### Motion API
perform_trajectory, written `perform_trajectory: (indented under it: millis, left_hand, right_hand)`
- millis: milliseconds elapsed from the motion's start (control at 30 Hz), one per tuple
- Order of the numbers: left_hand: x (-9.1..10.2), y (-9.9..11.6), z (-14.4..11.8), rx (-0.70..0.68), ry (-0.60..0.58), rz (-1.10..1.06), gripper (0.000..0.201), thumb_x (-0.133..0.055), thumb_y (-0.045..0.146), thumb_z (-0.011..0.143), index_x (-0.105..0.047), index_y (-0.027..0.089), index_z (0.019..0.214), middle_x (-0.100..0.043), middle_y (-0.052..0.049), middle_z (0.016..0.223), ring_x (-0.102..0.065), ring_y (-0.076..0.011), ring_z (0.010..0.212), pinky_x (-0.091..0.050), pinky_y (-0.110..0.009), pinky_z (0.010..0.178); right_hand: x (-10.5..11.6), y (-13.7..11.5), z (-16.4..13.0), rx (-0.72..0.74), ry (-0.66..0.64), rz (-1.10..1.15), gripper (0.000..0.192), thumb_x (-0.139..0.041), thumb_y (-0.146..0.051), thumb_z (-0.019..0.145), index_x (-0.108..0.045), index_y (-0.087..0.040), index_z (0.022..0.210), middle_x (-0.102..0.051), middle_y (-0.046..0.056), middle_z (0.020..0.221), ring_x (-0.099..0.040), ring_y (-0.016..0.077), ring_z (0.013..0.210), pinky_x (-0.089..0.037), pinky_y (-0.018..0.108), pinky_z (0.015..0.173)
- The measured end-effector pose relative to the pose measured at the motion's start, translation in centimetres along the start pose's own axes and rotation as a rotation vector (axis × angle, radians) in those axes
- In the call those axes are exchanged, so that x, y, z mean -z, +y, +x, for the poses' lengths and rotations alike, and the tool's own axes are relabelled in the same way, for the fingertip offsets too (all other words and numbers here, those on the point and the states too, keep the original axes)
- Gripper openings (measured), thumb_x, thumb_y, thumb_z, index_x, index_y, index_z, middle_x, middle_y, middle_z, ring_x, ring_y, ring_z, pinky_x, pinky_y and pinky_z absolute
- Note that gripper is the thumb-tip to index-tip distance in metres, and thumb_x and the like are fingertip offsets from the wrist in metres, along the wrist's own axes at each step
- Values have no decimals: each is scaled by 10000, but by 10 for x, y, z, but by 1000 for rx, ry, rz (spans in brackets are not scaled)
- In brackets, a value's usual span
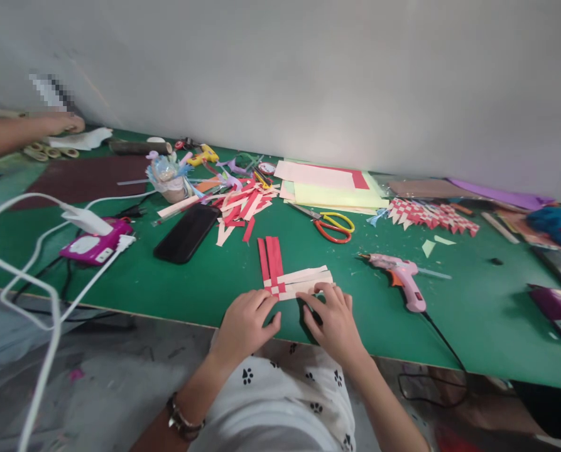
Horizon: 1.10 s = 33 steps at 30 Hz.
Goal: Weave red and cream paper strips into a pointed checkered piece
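Head view: the woven paper strips lie flat on the green counter near its front edge, directly ahead of the person. Red strips run toward 12 o'clock and cream strips extend toward 3 o'clock, crossing in a small checkered patch at the lower left corner. The left hand rests with fingers curled, fingertips pressing down on the crossing at the patch. The right hand lies just beside it at 3 o'clock, fingertips pinching or pressing the near edge of the cream strips; whether a strip is lifted cannot be determined. The workpiece is judged very light, thin and flexible: it will crease under a hard pinch, and it looks liable to slide on the smooth counter and to come unwoven if lifted by one loose end. Hold it flat at the woven patch and handle free strips near the weave, not at their tips. A glue gun lies at 3 o'clock, scissors at 1 o'clock, a phone at 10 o'clock. Another person's arm rests at the far left.
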<state>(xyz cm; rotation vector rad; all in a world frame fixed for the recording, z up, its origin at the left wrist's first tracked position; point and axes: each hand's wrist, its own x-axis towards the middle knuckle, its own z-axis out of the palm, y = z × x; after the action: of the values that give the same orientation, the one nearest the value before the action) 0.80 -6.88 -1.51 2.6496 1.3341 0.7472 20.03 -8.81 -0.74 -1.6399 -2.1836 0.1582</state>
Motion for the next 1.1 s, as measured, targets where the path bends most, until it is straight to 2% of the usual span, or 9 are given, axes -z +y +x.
perform_trajectory:
  millis: [167, 300, 400, 467, 533, 667, 800, 933, 1100]
  left_hand:
    - [1, 2, 4, 8, 23, -28, 162, -439, 143, 820, -590, 155, 878, -615, -63, 828, -577, -191, 770, -473, -312, 681]
    - [0, 1, 8, -3, 37, -27, 190, -413, 131, 830, -595, 156, 879, -619, -62, 823, -579, -183, 771, -482, -308, 677]
    - [-1, -2, 11, -22, 47, -13, 197, -402, 133, 838, -593, 163, 876, -623, -60, 829, -582, -178, 772, -480, -302, 677]
    - [-1, -5, 13, -37, 55, 3, 195, -401, 134, 841, -592, 163, 867, -625, -59, 830, -583, -180, 771, -477, -304, 673]
    - [0, -8, 16, -43, 42, 17, 196, -401, 132, 845, -594, 160, 853, -625, -57, 821, -582, -181, 762, -472, -306, 663]
    - [5, -10, 24, -64, -24, 39, 212, -397, 132, 847, -603, 162, 808, -627, -53, 795, -582, -174, 743, -468, -298, 651]
    - [8, -11, 28, -74, -55, 26, 226, -391, 135, 850, -613, 162, 817, -635, -55, 805, -592, -173, 756, -477, -298, 665]
    - [7, -12, 27, -60, -43, -5, 216, -396, 128, 845, -607, 166, 826, -634, -50, 811, -592, -174, 766, -475, -300, 681]
    - [8, -13, 28, -64, -62, -2, 196, -413, 134, 840, -605, 166, 817, -633, -44, 813, -587, -175, 765, -460, -294, 664]
  right_hand:
    - [4, 18, -6, -54, 48, -66, 258, -449, -243, 860, -627, -251, 1046, -531, 78, 998, -476, 200, 865, -299, 342, 723]
    - [11, 42, -12, -128, 140, -132, 241, -456, -264, 844, -636, -230, 1000, -536, 77, 968, -480, 201, 826, -303, 344, 704]
    - [18, 58, -10, -205, 211, -126, 245, -445, -282, 843, -631, -226, 993, -550, 75, 960, -499, 223, 885, -317, 354, 722]
    - [21, 65, -2, -213, 214, -74, 248, -430, -272, 852, -614, -226, 1011, -573, 68, 977, -513, 223, 935, -320, 355, 751]
    - [22, 67, 11, -167, 161, -16, 254, -420, -247, 864, -589, -225, 1052, -595, 62, 1013, -522, 212, 965, -310, 354, 781]
    - [15, 60, 45, -17, -35, 73, 266, -437, -204, 863, -565, -241, 1093, -595, 64, 1091, -523, 202, 997, -261, 360, 814]
    - [4, 51, 69, 83, -186, 92, 211, -515, -193, 823, -602, -220, 1013, -596, 57, 1040, -534, 189, 954, -225, 335, 782]
    - [5, 47, 78, 116, -247, 65, 138, -524, -155, 808, -629, -206, 883, -608, 21, 882, -547, 145, 800, -201, 299, 705]
    - [17, 44, 84, 133, -242, 44, 139, -506, -151, 820, -632, -208, 833, -605, 10, 827, -535, 153, 837, -183, 290, 674]
